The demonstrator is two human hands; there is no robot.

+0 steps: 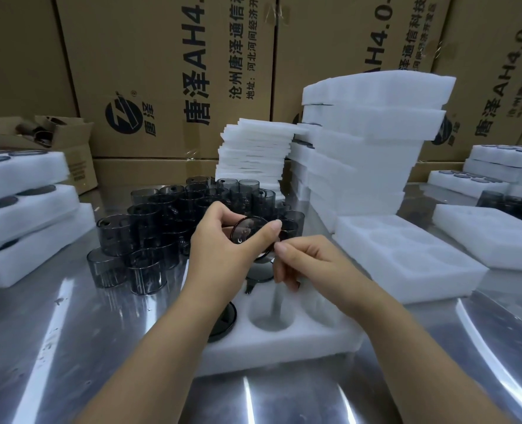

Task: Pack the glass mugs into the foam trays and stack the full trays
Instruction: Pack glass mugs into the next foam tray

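Observation:
My left hand (220,240) grips a smoky glass mug (249,231), tilted so its round end faces me, above the white foam tray (272,341) in front of me. My right hand (302,258) pinches the mug's right side, where its handle seems to be. The tray holds a dark mug (223,322) in its left pocket and another mug (259,270) further back; the middle pocket (268,316) shows bare metal. A cluster of several dark glass mugs (161,228) stands on the steel table behind my left hand.
An empty foam tray (406,255) lies to the right, with a tall foam stack (360,148) behind it. Filled trays are stacked at the far left (24,209) and far right (492,166). Cardboard boxes (161,71) wall off the back.

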